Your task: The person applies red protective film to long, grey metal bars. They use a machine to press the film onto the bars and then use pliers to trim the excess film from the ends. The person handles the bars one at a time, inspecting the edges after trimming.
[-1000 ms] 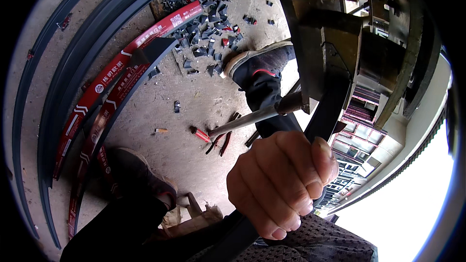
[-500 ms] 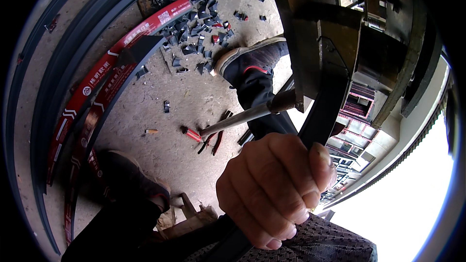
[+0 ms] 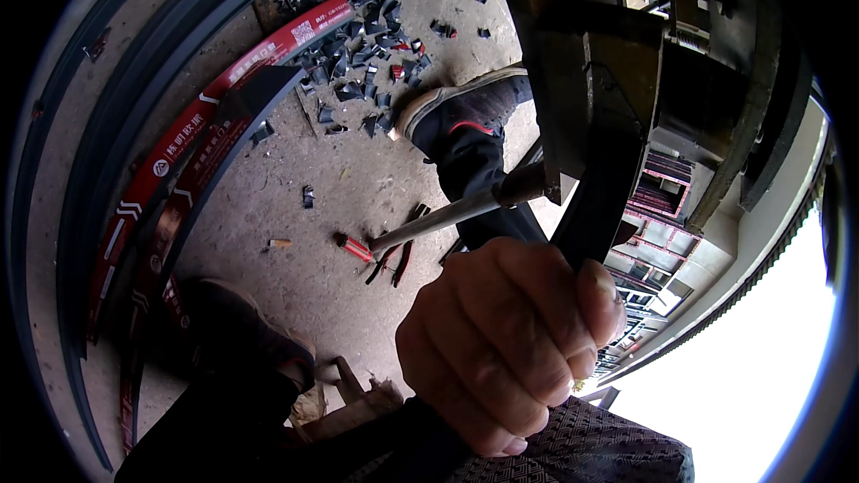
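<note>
My right hand (image 3: 506, 349) is a closed fist around a long dark strip (image 3: 586, 215), with the thumb on the upper right side. From the lower middle, the strip slants through the fist up to a dark metal machine (image 3: 599, 63) at the upper right. How its far end meets the machine is lost in shadow. A grey metal rod (image 3: 438, 221) sticks out of the machine to the left, just above the knuckles. My left hand is out of sight.
Long dark strips (image 3: 152, 80), some with red film (image 3: 192, 125), lie along the left. Dark offcuts (image 3: 367, 63) are heaped at the top. On the floor are a small red cylinder (image 3: 353, 246) and red-handled pliers (image 3: 403, 261). My shoes (image 3: 456, 107) flank them.
My right fist has shifted very slightly, its thumb a little to the right, still wrapped round the dark strip. The machine and the floor items stay where they were.
</note>
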Action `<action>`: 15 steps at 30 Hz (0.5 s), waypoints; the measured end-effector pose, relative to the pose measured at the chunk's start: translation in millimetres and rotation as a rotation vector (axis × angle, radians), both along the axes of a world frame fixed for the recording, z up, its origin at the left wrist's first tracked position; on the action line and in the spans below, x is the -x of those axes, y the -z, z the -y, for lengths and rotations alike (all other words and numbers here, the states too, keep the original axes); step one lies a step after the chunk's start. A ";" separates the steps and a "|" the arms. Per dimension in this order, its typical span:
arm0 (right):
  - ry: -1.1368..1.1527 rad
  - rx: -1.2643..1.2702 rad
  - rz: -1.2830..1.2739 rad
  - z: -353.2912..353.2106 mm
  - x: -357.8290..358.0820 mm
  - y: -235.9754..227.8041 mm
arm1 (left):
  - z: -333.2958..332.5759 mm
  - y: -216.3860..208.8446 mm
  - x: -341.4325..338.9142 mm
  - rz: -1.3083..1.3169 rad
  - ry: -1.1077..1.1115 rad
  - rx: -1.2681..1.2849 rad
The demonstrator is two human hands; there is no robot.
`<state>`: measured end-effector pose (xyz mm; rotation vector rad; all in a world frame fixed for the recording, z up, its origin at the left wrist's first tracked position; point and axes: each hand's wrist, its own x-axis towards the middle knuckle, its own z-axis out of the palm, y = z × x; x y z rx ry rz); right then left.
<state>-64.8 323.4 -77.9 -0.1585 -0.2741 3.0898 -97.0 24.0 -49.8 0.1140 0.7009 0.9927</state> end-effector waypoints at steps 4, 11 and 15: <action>-0.042 0.026 0.011 -3.2 0.3 -1.8 | -2.8 0.1 -0.9 -0.014 -0.016 0.008; -0.085 -0.013 -0.005 -5.0 -1.0 -2.5 | -6.4 0.4 1.6 -0.061 -0.049 0.014; -0.109 -0.013 -0.003 -6.7 2.9 -2.7 | -7.7 -1.4 0.9 -0.073 -0.095 0.035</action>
